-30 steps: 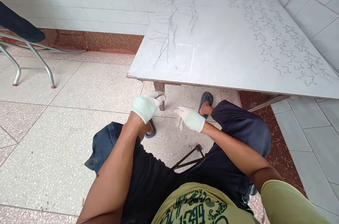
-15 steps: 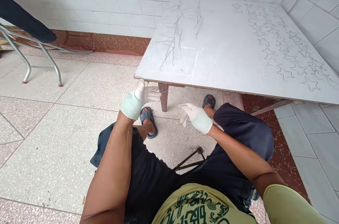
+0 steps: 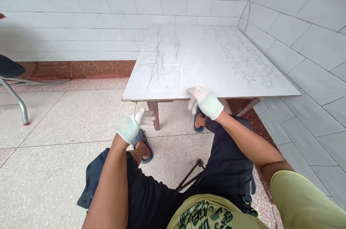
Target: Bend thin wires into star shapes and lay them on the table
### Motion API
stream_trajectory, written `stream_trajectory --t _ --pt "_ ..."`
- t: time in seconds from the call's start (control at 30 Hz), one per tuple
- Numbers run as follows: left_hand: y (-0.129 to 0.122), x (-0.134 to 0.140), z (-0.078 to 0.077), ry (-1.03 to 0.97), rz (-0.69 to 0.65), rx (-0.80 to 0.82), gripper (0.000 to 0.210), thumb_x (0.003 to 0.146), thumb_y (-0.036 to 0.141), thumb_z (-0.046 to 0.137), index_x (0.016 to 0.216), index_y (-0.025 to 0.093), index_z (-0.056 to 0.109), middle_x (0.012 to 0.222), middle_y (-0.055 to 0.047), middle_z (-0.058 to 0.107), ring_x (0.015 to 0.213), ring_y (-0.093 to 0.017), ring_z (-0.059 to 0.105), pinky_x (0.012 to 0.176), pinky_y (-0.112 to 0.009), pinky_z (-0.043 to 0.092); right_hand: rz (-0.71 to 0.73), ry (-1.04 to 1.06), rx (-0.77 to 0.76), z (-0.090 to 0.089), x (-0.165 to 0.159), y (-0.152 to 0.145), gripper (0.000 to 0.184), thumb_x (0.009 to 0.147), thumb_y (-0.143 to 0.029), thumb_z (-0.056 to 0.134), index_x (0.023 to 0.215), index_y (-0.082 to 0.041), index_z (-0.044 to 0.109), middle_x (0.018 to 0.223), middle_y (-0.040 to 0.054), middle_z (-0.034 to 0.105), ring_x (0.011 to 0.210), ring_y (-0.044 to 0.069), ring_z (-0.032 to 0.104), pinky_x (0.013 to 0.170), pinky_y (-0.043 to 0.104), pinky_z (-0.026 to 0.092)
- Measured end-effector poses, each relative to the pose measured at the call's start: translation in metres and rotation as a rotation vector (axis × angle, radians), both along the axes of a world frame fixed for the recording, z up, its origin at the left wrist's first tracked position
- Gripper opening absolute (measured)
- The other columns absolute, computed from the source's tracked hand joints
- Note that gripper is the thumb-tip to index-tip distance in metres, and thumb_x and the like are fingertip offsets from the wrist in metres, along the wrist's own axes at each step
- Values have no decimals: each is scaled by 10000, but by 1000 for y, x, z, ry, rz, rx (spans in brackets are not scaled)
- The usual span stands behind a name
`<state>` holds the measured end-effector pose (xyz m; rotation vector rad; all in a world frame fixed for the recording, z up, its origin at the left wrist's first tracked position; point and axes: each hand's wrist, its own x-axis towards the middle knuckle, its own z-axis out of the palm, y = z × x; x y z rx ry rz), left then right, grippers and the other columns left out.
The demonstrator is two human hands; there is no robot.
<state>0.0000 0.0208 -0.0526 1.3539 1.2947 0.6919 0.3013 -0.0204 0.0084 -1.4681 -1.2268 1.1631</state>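
Note:
My left hand (image 3: pixel 140 119), in a white glove with a pale green cuff, is held just below the table's front left corner. Its fingers stretch out to the right with the thumb raised, and I can make out nothing in it. My right hand (image 3: pixel 199 98), gloved the same way, is over the front edge of the white tabletop (image 3: pixel 205 74). Its fingers reach forward and left, apart from the lower ones, and no held thing shows. Thin wires (image 3: pixel 156 59) lie tangled on the tabletop's left side. Several star-shaped bent wires (image 3: pixel 245 63) cover its right side.
White tiled walls (image 3: pixel 186 5) meet behind the table. A wooden table leg (image 3: pixel 154 113) stands near my left hand. Dark folding metal legs (image 3: pixel 190 176) are between my knees. A tubular chair leg (image 3: pixel 16 95) is at the far left on the speckled floor (image 3: pixel 67 120).
The view has tilted up and turned right. My right hand has risen from below the table edge to over it. My left hand stays below the front left corner.

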Motion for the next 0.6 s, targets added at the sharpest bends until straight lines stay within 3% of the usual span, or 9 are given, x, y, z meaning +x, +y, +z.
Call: stream_trajectory --t 0.13,0.23,0.43,0.6 --pt "-1 4 0 202 -59 27 814 795 901 540 1050 166 780 998 -187 851 961 -378 818 1000 -509 624 86 22 -165 23 28 41 270 1150 -292 375 1187 -146 598 531 9 671 336 186 555 451 301 552" --pt "0 7 -5 346 -143 37 736 840 865 481 979 198 759 1039 -172 856 985 -365 818 988 -480 624 42 -45 -176 34 42 75 274 1148 -292 373 1125 -148 606 512 23 652 342 204 563 441 311 541" --pt "2 12 -8 586 -295 104 602 948 707 344 892 234 713 989 -154 857 1009 -342 811 1052 -426 563 -31 -59 -169 44 49 152 288 1146 -329 441 1051 -135 631 541 36 639 382 194 555 649 413 649" --pt "4 11 -10 647 -342 102 624 1001 675 300 952 229 733 1051 -137 857 1009 -323 808 1028 -401 562 -22 -116 -206 48 44 214 390 1126 -448 503 1061 -106 680 604 77 674 449 181 554 668 421 661"
